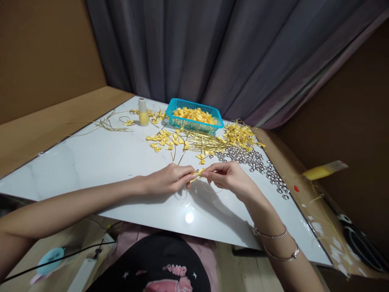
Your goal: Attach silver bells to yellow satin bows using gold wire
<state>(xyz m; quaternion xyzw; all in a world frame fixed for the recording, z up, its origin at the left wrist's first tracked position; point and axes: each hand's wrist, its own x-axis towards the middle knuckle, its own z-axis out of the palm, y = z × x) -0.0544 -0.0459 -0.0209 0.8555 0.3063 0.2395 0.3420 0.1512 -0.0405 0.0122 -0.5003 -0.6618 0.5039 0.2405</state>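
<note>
Both hands meet over the near middle of the white tabletop, pinching one small yellow ribbon bow between them. My left hand is closed on its left side. Thumb and forefinger of my right hand grip its right side. A thin cord loops below the fingers; where it joins the bow is too small to tell. Just beyond the hands lie loose yellow bows, a bundle of gold cords and a scatter of round silver beads.
A turquoise basket full of yellow bows stands at the back, with a heap of corded bows to its right. A bottle with yellow contents stands at back left. Another yellow bottle lies at the right. A grey curtain hangs behind.
</note>
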